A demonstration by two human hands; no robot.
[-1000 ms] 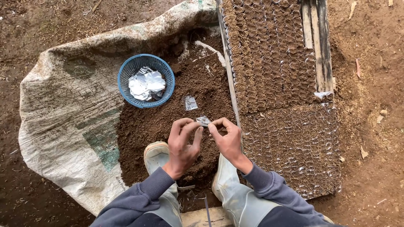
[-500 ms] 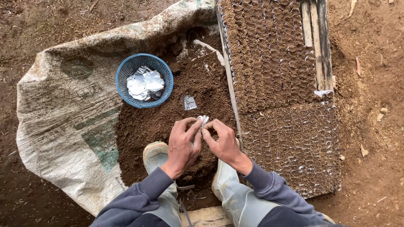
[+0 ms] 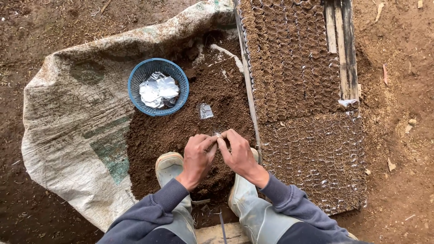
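1. Seen from above, a person sits on dark ground with both hands brought together over a heap of brown soil that lies on a spread woven sack.

2. The left hand and the right hand meet fingertip to fingertip. Both are closed in a pinch on one small clear plastic bag, of which only a pale sliver shows between the fingers.

3. Compared with a second ago, the hands have drawn closer together and the small bag is now almost hidden; earlier more of its pale plastic showed between the fingers. It looks as though the bag is being worked open or shaped between the fingertips, though the exact action is too small to tell.

4. The bag is held just above the near edge of the soil heap, between the person's two pale rubber boots.

5. A second small clear bag, a loose plastic bag, lies flat on the soil just beyond the hands, untouched and in the same place as before.

6. Further off to the left, a round blue basket sits on the sack at the edge of the soil, holding a crumpled bundle of clear plastic bags.

7. To the right of the hands, a bed of filled soil bags stands packed in tight rows, edged by wooden slats.
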